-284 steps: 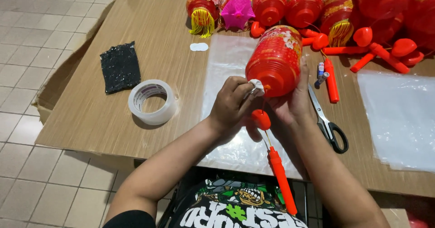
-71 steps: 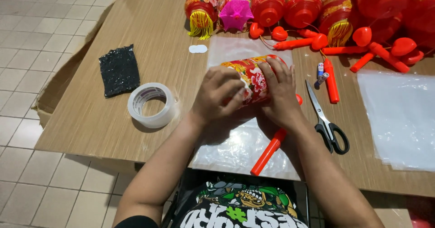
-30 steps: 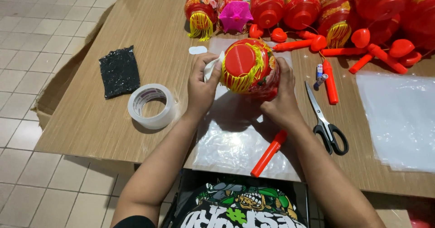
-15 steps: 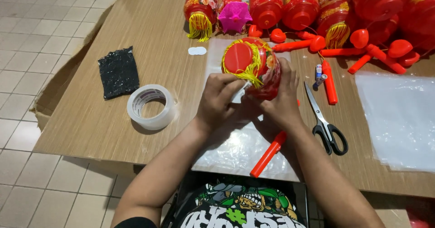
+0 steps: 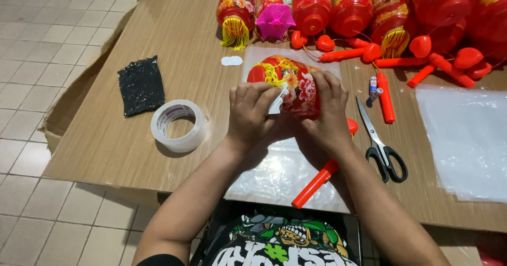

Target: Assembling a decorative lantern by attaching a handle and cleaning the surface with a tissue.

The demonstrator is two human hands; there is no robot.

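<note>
Fingers (image 5: pixel 264 94) on red lantern (image 5: pixel 290 84), wooden table (image 5: pixel 174 39), tiled floor (image 5: pixel 37 28)

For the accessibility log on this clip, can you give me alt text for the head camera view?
Both hands hold a red lantern with yellow fringe on its side over a clear plastic sheet on a wooden table; the left hand presses a white strip to it, the right hand steadies it. A tape roll lies left, scissors right, more lanterns behind.
</note>
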